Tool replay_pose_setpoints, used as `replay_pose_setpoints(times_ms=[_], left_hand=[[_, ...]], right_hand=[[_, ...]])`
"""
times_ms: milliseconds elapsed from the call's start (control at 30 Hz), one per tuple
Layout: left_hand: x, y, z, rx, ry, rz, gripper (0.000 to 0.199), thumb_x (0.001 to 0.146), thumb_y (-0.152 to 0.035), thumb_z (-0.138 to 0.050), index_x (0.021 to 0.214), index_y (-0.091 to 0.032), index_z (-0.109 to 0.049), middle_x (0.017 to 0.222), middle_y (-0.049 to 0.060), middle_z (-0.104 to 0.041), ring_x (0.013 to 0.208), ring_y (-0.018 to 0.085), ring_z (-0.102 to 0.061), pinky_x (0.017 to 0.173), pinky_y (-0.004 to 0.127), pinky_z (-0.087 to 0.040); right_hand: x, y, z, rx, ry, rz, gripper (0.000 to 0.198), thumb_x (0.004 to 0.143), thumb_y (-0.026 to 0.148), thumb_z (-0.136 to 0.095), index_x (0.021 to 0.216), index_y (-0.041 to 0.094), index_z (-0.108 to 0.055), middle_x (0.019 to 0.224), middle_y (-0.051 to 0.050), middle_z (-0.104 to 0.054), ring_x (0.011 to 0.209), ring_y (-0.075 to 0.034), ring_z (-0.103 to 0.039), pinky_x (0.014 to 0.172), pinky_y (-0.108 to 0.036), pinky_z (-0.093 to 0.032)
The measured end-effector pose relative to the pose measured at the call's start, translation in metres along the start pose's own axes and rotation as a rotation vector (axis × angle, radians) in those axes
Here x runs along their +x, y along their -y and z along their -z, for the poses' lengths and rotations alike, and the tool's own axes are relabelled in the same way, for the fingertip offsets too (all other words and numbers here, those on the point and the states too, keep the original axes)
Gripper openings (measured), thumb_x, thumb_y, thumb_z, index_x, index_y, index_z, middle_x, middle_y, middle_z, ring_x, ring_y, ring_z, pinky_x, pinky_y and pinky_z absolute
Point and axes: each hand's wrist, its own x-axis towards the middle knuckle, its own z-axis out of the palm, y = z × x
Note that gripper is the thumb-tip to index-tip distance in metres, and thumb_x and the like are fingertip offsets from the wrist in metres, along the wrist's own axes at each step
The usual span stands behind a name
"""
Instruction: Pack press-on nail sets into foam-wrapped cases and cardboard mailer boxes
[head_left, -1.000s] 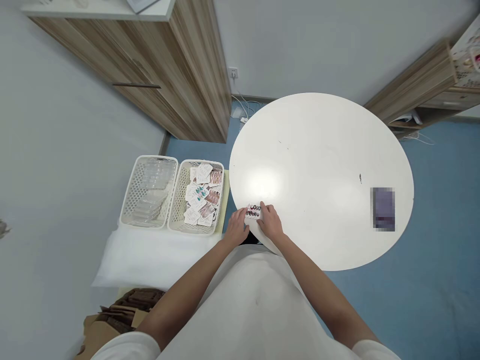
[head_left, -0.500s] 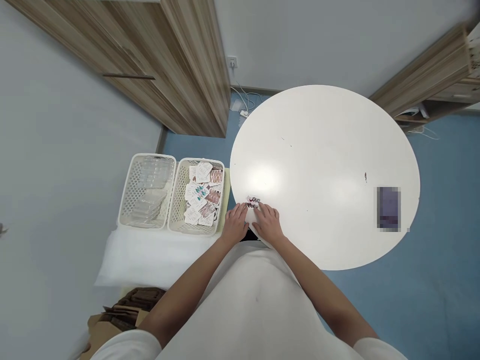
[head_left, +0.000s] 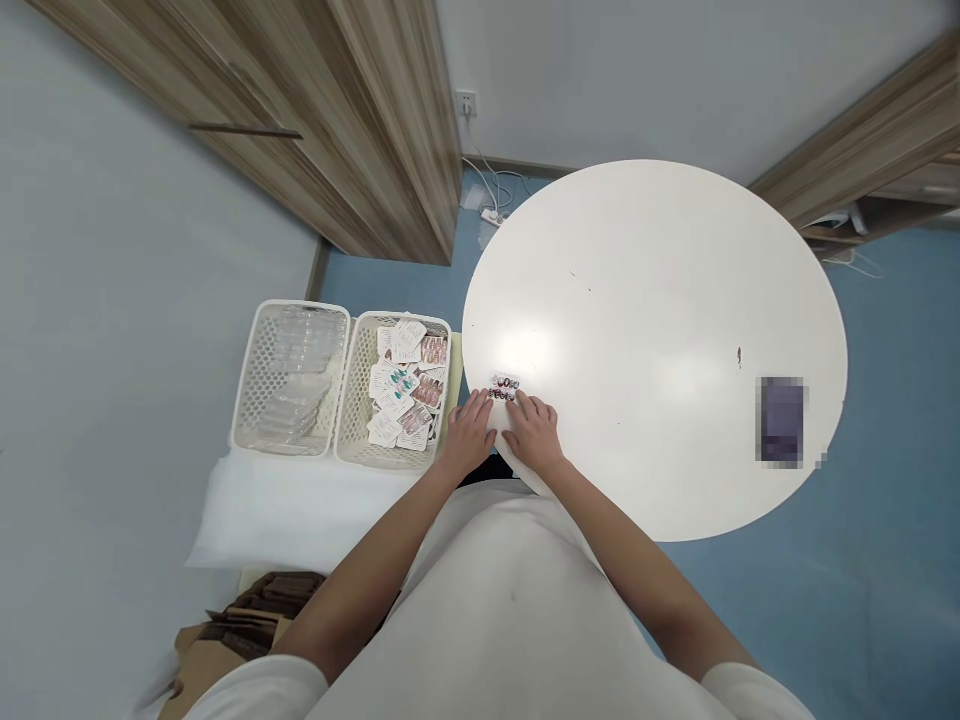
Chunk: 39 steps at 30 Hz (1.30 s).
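Observation:
A small set of dark and pink press-on nails (head_left: 504, 387) in two rows lies on the white oval table (head_left: 660, 260), close to its near left edge. My left hand (head_left: 468, 430) rests at the near left side of the set, fingertips against or just beside it. On the near right side my right hand (head_left: 534, 428) lies with its fingers stretched forward and the tips at the set's edge. Both hands are open, with the thumbs pointing toward each other. Whether the fingertips press on the set is too small to tell.
Left of the table, one white basket (head_left: 343, 400) holds several nail cards; another (head_left: 238, 400) holds clear plastic trays. A blurred purple object (head_left: 782, 420) lies at the table's right. Folded brown cardboard (head_left: 217, 650) is at lower left, a wooden cabinet (head_left: 375, 130) behind the baskets.
The nail set and both hands have moved a little forward, away from my body, over the table. My view has shifted slightly too.

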Motion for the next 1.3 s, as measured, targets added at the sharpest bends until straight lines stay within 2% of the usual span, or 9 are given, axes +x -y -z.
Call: replay_pose_setpoints(times_ms=[267, 733, 933, 1133, 1300], left_hand=[[-0.003, 0.001, 0.000, -0.039, -0.025, -0.025, 0.046, 0.080, -0.023, -0.041, 0.126, -0.015, -0.037, 0.138, 0.012, -0.031, 0.129, 0.024, -0.023, 0.098, 0.041, -0.022], [-0.003, -0.001, -0.005, 0.119, 0.015, -0.044, 0.048, 0.082, -0.025, -0.036, 0.129, -0.014, -0.034, 0.140, 0.009, -0.028, 0.130, 0.023, -0.019, 0.098, 0.038, -0.026], [-0.003, -0.001, -0.007, 0.129, 0.003, -0.049, 0.050, 0.082, -0.025, -0.035, 0.130, -0.014, -0.031, 0.142, 0.008, -0.022, 0.131, 0.022, -0.016, 0.099, 0.039, -0.024], [-0.012, -0.010, -0.009, 0.091, -0.025, -0.001, 0.049, 0.082, -0.024, -0.035, 0.130, -0.013, -0.031, 0.142, 0.010, -0.021, 0.131, 0.022, -0.017, 0.100, 0.039, -0.022], [-0.033, -0.025, -0.011, 0.038, -0.074, 0.086, 0.048, 0.081, -0.025, -0.038, 0.128, -0.015, -0.034, 0.141, 0.011, -0.026, 0.131, 0.024, -0.018, 0.099, 0.040, -0.024]], right_hand=[[-0.001, 0.001, 0.001, -0.020, -0.009, 0.009, 0.045, 0.078, 0.030, -0.048, 0.121, 0.020, -0.042, 0.134, -0.011, -0.036, 0.114, -0.028, -0.031, 0.091, -0.044, -0.021], [-0.006, -0.003, -0.007, -0.063, -0.033, 0.014, 0.049, 0.081, 0.033, -0.042, 0.126, 0.014, -0.036, 0.138, -0.014, -0.029, 0.119, -0.028, -0.030, 0.096, -0.045, -0.020], [-0.007, -0.004, -0.010, -0.012, -0.021, 0.018, 0.052, 0.081, 0.031, -0.042, 0.129, 0.014, -0.031, 0.140, -0.014, -0.024, 0.122, -0.027, -0.027, 0.098, -0.047, -0.020], [-0.023, -0.013, -0.006, 0.051, 0.004, 0.081, 0.055, 0.079, 0.027, -0.046, 0.129, 0.012, -0.030, 0.141, -0.016, -0.021, 0.127, -0.028, -0.021, 0.100, -0.048, -0.022], [-0.046, -0.028, 0.007, 0.101, 0.008, 0.143, 0.056, 0.078, 0.023, -0.045, 0.130, 0.013, -0.028, 0.139, -0.016, -0.023, 0.126, -0.027, -0.026, 0.097, -0.045, -0.031]])
